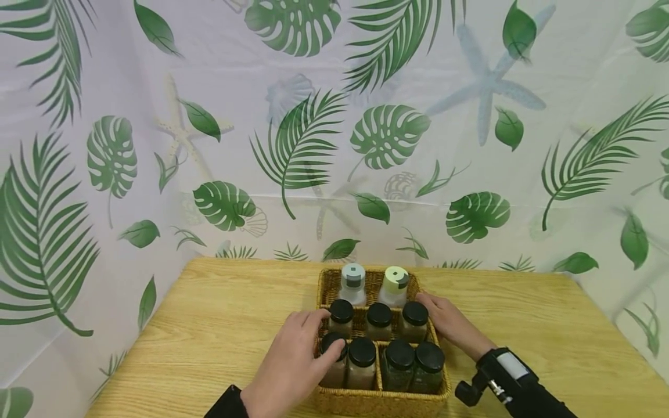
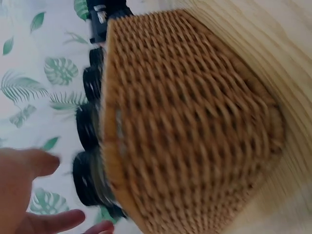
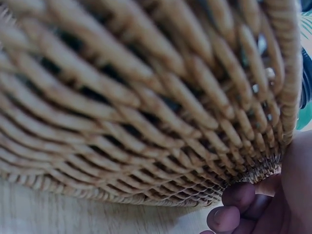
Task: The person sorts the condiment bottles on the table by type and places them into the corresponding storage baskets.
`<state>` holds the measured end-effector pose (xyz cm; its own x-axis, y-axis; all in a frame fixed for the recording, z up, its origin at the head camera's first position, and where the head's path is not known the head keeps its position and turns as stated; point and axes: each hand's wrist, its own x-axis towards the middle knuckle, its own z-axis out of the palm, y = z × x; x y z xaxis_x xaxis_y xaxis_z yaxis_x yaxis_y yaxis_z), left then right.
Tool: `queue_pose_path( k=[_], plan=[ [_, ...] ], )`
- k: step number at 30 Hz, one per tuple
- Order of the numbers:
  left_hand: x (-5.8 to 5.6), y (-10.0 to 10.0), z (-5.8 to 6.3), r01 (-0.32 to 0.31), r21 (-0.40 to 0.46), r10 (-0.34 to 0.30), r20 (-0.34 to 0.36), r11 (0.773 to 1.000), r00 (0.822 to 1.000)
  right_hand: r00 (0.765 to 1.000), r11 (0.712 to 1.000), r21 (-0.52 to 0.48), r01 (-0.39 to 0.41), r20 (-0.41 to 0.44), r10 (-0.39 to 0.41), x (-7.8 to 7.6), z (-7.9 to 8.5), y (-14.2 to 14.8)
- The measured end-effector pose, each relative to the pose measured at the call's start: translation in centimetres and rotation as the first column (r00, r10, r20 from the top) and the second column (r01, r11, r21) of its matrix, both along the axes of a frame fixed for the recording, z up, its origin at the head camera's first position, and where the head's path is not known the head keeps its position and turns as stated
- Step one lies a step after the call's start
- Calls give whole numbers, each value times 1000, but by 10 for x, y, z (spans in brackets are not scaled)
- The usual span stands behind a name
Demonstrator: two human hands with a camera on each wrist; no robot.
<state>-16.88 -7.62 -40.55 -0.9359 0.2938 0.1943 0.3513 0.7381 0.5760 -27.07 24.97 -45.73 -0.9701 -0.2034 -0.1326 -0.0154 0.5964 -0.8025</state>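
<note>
A woven wicker basket [image 1: 384, 403] stands on the table, divided into compartments. Black-lidded spice jars [image 1: 399, 355] fill its front and middle compartments; two clear bottles, one with a grey cap [image 1: 353, 275] and one with a yellow cap [image 1: 395, 280], stand at the back. My left hand [image 1: 292, 360] hovers at the basket's left side, thumb over the front-left jar; in the left wrist view, thumb and fingers [image 2: 53, 222] are spread apart from the lids. At the back right, my right hand [image 1: 455, 322] holds the basket's edge, its curled fingers [image 3: 239, 195] against the wicker outside.
The wooden table [image 1: 235, 296] extends to both sides of the basket. Behind it hangs a white cloth [image 1: 219, 151] printed with green leaves and starfish. A black strap with a device [image 1: 509, 371] is on the right wrist.
</note>
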Motion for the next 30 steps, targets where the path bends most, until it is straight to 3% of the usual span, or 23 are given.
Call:
queue_pose_path(
  k=[4, 8, 13, 19, 30],
  plan=[
    [-10, -8, -11, -77, 19, 78, -52, 997, 996, 1000, 1000, 0, -18, 4, 18, 0, 0, 0],
    [-19, -15, -23, -100, -10, 100, -18, 995, 995, 1000, 1000, 24, -21, 10, 21, 2, 0, 0],
    [-24, -17, -34, -79, -52, 82, 56, 996, 995, 997, 1000, 9, 22, 76, -22, 11, 2, -1],
    [-27, -12, -43, -47, -29, 50, 114, 998, 992, 994, 999, -33, 35, 102, -31, 28, 6, -1],
    [-33, -6, -48, 6, -7, -6, 45, 1000, 999, 1000, 999, 33, 13, -3, -13, 27, 8, -5]
  ],
)
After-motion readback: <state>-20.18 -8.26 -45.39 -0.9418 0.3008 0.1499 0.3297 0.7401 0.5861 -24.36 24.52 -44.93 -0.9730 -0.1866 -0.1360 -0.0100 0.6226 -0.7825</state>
